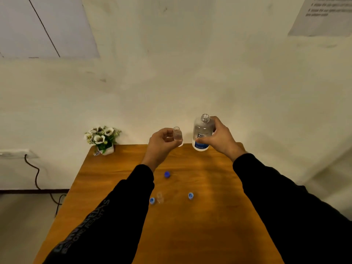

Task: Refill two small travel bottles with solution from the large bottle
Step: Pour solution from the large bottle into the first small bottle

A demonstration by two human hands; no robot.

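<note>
A black cable (36, 176) trails down the wall at far left, and a small pot of white flowers (102, 139) stands on the back left corner of the wooden worktop (209, 225). A person in black sleeves holds two uncapped bottles up over the worktop's far edge. The left hand (162, 144) has its fingers curled round a small clear travel bottle (178, 135), held upright with its mouth open. Just beside it, apart from it, the right hand (219, 139) grips the large bottle (202, 133) round its middle, thumb across the blue-and-white label, the bottle nearly upright and its neck open. Below the hands, a dark blue cap (167, 174) lies on the worktop near the left sleeve. Nearer the camera, a second small clear bottle (160, 197) stands uncapped, with a light blue cap (152, 200) just beside it on the left. Another light blue cap (190, 195) lies apart to the right. A printed sheet (323, 16) hangs on the wall at upper right, its text too blurred to read.
</note>
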